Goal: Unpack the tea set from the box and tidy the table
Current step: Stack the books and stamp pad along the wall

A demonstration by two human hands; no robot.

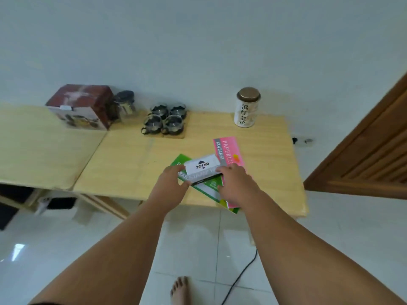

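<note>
Standing right by the bench [123, 164], and the head view is the only angle there is. Quick count of what's on it: one dark red tea set box [81, 104] at the back left, closed. One glass teapot [126, 106] is just beside it on the right. Then there are four glass cups [174, 123] bunched in a two-by-two square on a wooden base, near the teapot. So the tea set is out of the box and lined up along the wall.

One white tea tin [246, 111] with a gold lid stands upright, well apart at the back right.

Near the front edge there are two booklets, a pink booklet [230, 148] and a green booklet [208, 189], overlapping. On top of them sits one white pack [201, 166] marked JOYKO. The left hand [170, 183] grips its left end and the right hand [236, 183] grips its right end, fingers curled over the edges.

One bare foot [179, 290] is on the tiled floor, with one black cable [240, 276] beside it.
</note>
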